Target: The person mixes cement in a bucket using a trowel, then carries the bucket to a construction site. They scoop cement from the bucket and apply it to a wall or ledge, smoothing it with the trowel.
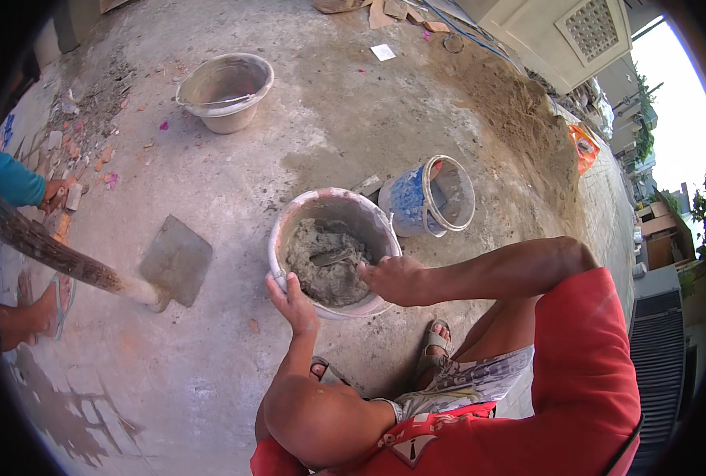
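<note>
A wide pale bucket point(280, 228) stands on the ground before me, with wet grey mortar point(325, 289) inside. My left hand point(293, 308) grips its near-left rim. My right hand point(394, 279) is closed in a fist over the right side of the bucket. It holds a trowel point(335, 258), whose blade lies in the mortar and is partly covered by it; the handle is hidden in my fingers. Touching or very near the bucket's far right side is a smaller blue-and-white pail point(407, 202), tilted, with its mouth toward the right.
Another pale tub point(230, 119) with a wire handle stands farther off to the left. A shovel point(177, 258) lies at left, its wooden shaft near another person's foot point(40, 317). That person's hand point(55, 194) is by broken bricks. A sand heap point(519, 119) spreads at far right.
</note>
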The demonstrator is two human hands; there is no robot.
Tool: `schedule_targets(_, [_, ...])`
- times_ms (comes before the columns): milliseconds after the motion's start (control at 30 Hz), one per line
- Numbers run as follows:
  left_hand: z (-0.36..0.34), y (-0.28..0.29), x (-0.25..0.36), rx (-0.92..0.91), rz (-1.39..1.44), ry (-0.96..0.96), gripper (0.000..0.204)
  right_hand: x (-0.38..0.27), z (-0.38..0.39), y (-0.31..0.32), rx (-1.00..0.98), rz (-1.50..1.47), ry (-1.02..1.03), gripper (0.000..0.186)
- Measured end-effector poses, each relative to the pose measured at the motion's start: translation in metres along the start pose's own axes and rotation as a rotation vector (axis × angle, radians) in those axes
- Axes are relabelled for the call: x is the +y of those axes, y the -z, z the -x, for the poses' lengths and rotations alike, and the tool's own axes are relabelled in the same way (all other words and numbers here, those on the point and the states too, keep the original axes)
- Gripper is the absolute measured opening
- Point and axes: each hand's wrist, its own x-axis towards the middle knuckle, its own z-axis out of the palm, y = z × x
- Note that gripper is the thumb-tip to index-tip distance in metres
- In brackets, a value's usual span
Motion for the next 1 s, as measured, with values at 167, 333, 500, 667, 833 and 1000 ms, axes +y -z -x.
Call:
schedule_targets(167, [-0.005, 0.003, -0.003, -0.006, 0.03, -0.01, 0.029, 0.026, -0.004, 0.035, -0.102, -0.069, 0.051, 0.035])
schedule_targets(333, [-0.002, 0.001, -0.003, 0.024, -0.013, 0.059, 0.032, 0.021, 0.016, 0.023, -0.211, -0.107, 0.101, 0.032])
schedule_targets(500, [-0.003, -0.002, 0.008, 0.017, -0.049, 0.182, 0.063, 0.036, -0.033, 0.011, -0.097, 0.251, 0.131, 0.025])
schedule_targets(667, [-0.003, -0.001, 0.01, 0.041, -0.133, 0.186, 0.073, 0.057, -0.042, 0.018, 0.035, 0.086, -0.031, 0.025])
schedule_targets(833, [-0.003, -0.001, 0.009, 0.039, -0.041, 0.225, 0.075, 0.069, -0.041, 0.041, 0.023, 0.056, -0.005, 0.028])
schedule_targets(1000, [-0.006, -0.003, 0.014, 0.033, -0.065, 0.223, 0.075, 0.047, -0.044, 0.043, 0.066, 0.041, 0.118, 0.03])
